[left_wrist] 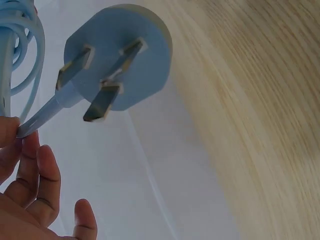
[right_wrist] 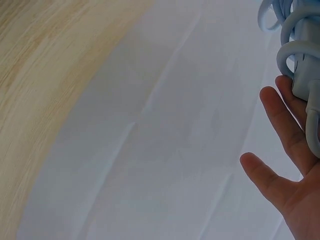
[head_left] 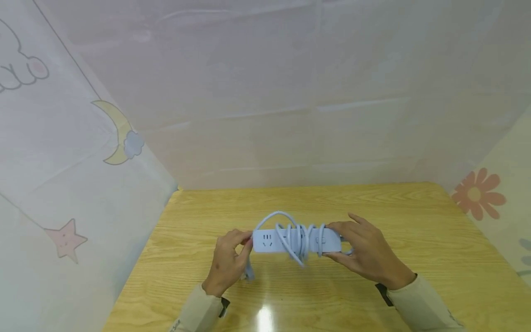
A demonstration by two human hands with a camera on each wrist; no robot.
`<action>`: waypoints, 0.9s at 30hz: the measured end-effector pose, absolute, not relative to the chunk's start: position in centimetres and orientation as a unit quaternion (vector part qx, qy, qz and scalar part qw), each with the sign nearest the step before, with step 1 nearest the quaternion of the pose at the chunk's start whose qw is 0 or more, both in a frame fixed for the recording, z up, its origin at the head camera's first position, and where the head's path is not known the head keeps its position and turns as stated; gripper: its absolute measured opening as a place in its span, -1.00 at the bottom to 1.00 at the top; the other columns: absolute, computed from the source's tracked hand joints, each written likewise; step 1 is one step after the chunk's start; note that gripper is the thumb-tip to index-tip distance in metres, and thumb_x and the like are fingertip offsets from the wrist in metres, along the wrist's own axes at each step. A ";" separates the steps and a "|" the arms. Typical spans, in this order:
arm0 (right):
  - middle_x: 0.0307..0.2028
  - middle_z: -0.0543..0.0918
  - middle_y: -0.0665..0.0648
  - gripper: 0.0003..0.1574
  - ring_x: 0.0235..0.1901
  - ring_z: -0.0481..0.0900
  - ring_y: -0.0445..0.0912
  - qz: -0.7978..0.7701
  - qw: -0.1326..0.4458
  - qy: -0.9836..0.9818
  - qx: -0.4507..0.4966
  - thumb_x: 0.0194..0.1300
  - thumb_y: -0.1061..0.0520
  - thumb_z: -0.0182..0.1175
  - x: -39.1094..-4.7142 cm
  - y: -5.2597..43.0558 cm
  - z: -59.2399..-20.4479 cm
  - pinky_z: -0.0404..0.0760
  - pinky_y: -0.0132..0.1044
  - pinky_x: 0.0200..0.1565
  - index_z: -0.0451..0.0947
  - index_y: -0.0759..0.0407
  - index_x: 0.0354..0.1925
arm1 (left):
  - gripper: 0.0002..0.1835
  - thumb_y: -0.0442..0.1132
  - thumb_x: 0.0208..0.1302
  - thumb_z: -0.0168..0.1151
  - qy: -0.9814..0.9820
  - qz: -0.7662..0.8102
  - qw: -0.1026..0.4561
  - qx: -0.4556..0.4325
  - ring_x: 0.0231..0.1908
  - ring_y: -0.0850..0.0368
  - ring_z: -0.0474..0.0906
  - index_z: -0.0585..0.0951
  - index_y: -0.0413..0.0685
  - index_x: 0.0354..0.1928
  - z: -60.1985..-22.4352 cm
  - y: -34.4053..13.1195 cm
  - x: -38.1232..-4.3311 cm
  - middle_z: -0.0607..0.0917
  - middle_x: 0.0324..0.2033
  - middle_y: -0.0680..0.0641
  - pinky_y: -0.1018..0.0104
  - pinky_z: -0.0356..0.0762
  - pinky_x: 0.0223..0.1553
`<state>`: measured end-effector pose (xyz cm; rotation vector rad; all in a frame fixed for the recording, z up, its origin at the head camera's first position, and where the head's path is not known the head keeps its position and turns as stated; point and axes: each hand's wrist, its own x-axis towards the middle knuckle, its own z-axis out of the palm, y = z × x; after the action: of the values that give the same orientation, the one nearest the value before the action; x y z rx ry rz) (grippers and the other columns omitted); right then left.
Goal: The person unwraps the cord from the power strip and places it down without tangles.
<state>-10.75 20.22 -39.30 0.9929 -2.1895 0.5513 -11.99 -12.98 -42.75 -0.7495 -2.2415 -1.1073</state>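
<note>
A white power strip (head_left: 267, 241) is held level above the table, its sockets facing up toward the head camera. Its cord (head_left: 279, 213) is wound in several loose loops around the middle and right part, with one loop arching over the left part. At the strip's left end my left hand (head_left: 226, 263) pinches the cord between thumb and fingers. From that pinch the three-pin plug (left_wrist: 120, 57) sticks out, prongs bare. My right hand (head_left: 369, 249) grips the right end of the strip between thumb and fingers, some other fingers spread away from it.
Beneath the hands lies a wood-grain table (head_left: 186, 221). A pale sheet (head_left: 265, 115) rises behind its far edge, and printed side sheets with a moon (head_left: 120, 133) and a flower (head_left: 477, 193) flank it.
</note>
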 end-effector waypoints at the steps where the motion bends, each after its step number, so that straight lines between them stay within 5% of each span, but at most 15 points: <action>1: -0.20 0.75 0.08 -0.21 -0.30 0.71 -0.06 0.211 0.330 -0.839 0.379 0.42 -0.40 -0.04 -10.7 20.2 -39.3 0.54 0.29 0.00 0.60 0.26 0.00 | -0.78 -0.56 0.12 0.39 -0.831 -0.408 0.259 -0.275 -0.34 0.22 0.60 0.73 -0.25 -0.18 -42.8 -13.0 -11.9 0.73 -0.36 0.00 0.19 0.60 -0.27; 8: -0.21 0.75 0.07 -0.20 -0.30 0.70 -0.07 0.209 0.323 -0.845 0.371 0.42 -0.42 -0.05 -10.7 20.3 -39.3 0.53 0.28 0.02 0.60 0.26 0.00 | -0.77 -0.52 0.14 0.40 -0.844 -0.399 0.241 -0.266 -0.32 0.25 0.59 0.74 -0.20 -0.16 -42.9 -13.1 -11.7 0.73 -0.35 0.05 0.10 0.51 -0.17; 27: -0.23 0.75 0.12 -0.17 -0.31 0.71 -0.03 0.210 0.336 -0.845 0.360 0.40 -0.43 -0.03 -10.8 20.2 -39.3 0.54 0.27 0.00 0.61 0.30 -0.01 | -0.86 -0.42 0.25 0.36 -0.848 -0.385 0.187 -0.311 -0.29 0.23 0.64 0.75 -0.17 -0.16 -43.7 -13.7 -11.8 0.75 -0.33 0.02 0.27 0.60 -0.26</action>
<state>-10.83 20.25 -39.32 0.9381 -2.2024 0.5482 -11.78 -13.67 -43.66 -0.8766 -2.3881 -1.0849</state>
